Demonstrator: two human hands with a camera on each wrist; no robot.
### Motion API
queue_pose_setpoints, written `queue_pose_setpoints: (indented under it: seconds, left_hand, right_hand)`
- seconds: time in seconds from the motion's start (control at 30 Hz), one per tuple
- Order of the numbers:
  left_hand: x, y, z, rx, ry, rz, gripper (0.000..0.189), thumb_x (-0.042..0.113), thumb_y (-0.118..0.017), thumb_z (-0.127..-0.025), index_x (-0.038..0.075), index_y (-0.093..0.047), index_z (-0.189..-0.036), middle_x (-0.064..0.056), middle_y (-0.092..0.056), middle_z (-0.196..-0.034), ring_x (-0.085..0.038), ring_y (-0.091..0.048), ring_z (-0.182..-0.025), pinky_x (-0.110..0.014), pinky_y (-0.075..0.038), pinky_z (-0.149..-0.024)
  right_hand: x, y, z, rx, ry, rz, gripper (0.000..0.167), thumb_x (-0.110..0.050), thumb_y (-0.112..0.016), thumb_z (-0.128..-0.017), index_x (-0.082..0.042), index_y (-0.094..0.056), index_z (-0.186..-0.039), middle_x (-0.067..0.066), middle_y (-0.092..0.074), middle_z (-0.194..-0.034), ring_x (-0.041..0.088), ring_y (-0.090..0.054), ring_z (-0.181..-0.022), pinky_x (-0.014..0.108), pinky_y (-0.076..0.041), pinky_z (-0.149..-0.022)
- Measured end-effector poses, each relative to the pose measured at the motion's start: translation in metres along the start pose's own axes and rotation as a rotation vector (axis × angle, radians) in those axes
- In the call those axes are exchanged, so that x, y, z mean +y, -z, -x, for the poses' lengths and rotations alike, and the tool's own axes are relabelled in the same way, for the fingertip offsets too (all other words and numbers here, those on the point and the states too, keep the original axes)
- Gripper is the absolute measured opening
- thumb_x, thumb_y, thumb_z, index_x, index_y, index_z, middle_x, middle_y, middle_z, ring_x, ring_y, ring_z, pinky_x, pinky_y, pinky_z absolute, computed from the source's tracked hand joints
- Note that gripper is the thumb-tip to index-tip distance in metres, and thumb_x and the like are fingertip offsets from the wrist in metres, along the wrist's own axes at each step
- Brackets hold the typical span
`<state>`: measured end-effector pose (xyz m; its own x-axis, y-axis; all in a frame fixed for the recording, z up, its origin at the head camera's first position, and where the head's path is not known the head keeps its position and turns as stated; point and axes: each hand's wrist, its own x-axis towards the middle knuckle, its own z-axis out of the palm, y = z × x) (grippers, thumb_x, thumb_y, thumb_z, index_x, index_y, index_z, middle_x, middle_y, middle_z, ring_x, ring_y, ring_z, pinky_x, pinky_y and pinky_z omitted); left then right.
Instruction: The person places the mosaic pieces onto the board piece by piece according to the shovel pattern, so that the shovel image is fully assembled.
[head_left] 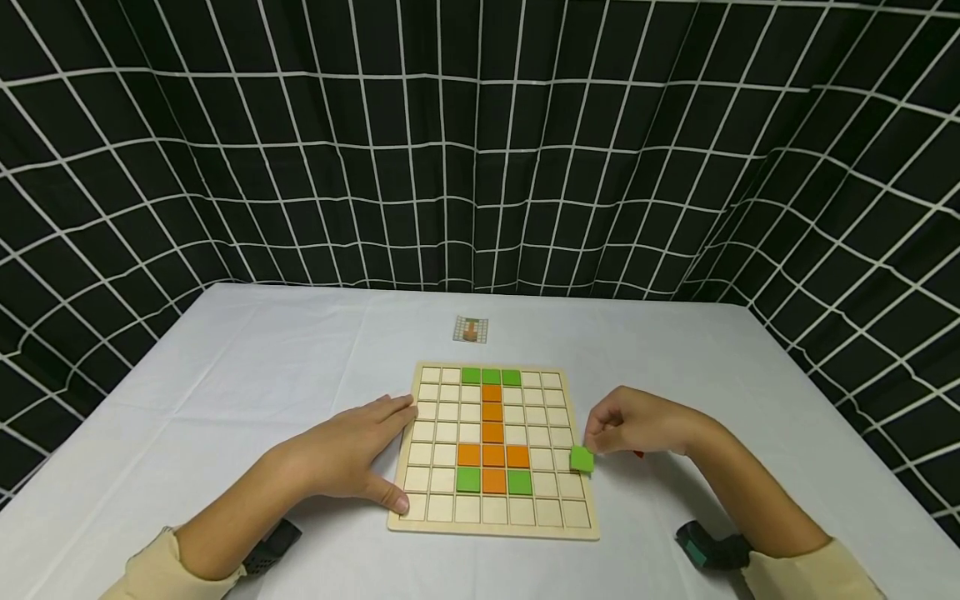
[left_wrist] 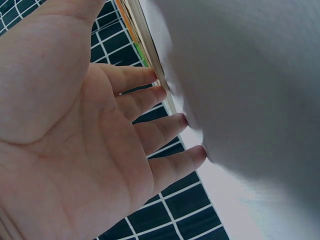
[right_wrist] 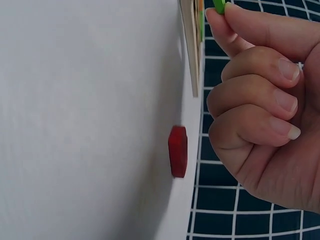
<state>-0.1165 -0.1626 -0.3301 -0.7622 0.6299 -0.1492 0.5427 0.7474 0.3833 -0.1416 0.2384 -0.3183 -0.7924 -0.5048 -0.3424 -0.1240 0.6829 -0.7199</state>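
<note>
A wooden grid board (head_left: 495, 527) lies on the white cloth with orange tiles (head_left: 492, 432) and green tiles (head_left: 491, 377) set in some of its cells. My left hand (head_left: 341, 454) rests at the board's left side, fingers extended and thumb near the lower left corner. In the left wrist view its fingertips (left_wrist: 156, 75) touch the board's edge and the cloth. Over the board's right edge, a green square tile (head_left: 582, 459) is pinched between thumb and index finger of my right hand (head_left: 645, 423). The other fingers of that hand curl into the palm.
A red piece (right_wrist: 178, 151) lies on the cloth under my right hand, mostly hidden in the head view. Beyond the board lies a small card (head_left: 470, 329) with a printed grid picture. Black cloth with white grid lines (head_left: 480, 167) hangs around the table.
</note>
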Motion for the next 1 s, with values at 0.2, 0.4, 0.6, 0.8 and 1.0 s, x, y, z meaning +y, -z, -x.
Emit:
queue_pose_setpoints:
  seconds: [0.2, 0.4, 0.6, 0.8, 1.0]
  left_hand:
    - [0.0, 0.0, 0.0, -0.001, 0.004, 0.0, 0.122, 0.073, -0.076, -0.066, 0.001, -0.034, -0.155, -0.016, -0.027, -0.162, -0.04, -0.025, -0.147, -0.055, -0.026, -0.116]
    - [0.0, 0.0, 0.0, -0.003, 0.006, -0.003, 0.122, 0.073, -0.076, -0.066, 0.001, -0.034, -0.155, -0.016, -0.027, -0.162, -0.039, -0.024, -0.147, -0.054, -0.026, -0.116]
    - [0.0, 0.0, 0.0, -0.005, 0.004, -0.006, 0.122, 0.073, -0.075, -0.066, 0.001, -0.034, -0.155, -0.016, -0.027, -0.162, -0.04, -0.025, -0.147, -0.054, -0.026, -0.116]
    - [0.0, 0.0, 0.0, -0.002, 0.004, -0.002, 0.122, 0.073, -0.075, -0.066, 0.001, -0.034, -0.155, -0.016, -0.027, -0.161, -0.04, -0.025, -0.147, -0.055, -0.027, -0.116]
    - [0.0, 0.0, 0.0, -0.002, 0.006, 0.0, 0.122, 0.073, -0.076, -0.066, 0.002, -0.034, -0.155, -0.016, -0.027, -0.162, -0.04, -0.024, -0.147, -0.055, -0.026, -0.116]
  right_hand:
    - [-0.007, -0.007, -0.001, -0.011, 0.041, -0.017, 0.007, -0.008, -0.071, -0.088, -0.007, -0.074, -0.082, -0.003, -0.048, -0.063, 0.013, -0.038, -0.057, 0.024, -0.027, -0.049]
    - [-0.014, -0.014, -0.004, -0.03, 0.067, -0.009, 0.009, -0.007, -0.071, -0.088, -0.007, -0.073, -0.08, -0.003, -0.048, -0.063, 0.013, -0.039, -0.06, 0.024, -0.028, -0.053]
    - [-0.021, -0.02, -0.007, -0.044, 0.078, -0.018, 0.01, -0.006, -0.071, -0.088, -0.006, -0.072, -0.078, -0.003, -0.048, -0.062, 0.013, -0.038, -0.059, 0.023, -0.028, -0.053]
    - [-0.027, -0.026, -0.009, -0.063, 0.095, -0.01, 0.011, -0.005, -0.071, -0.089, -0.006, -0.072, -0.078, -0.004, -0.047, -0.061, 0.012, -0.039, -0.059, 0.022, -0.028, -0.053]
    - [-0.031, -0.032, -0.012, -0.081, 0.119, -0.011, 0.012, -0.003, -0.07, -0.089, -0.007, -0.073, -0.078, -0.004, -0.048, -0.061, 0.012, -0.04, -0.059, 0.022, -0.029, -0.053]
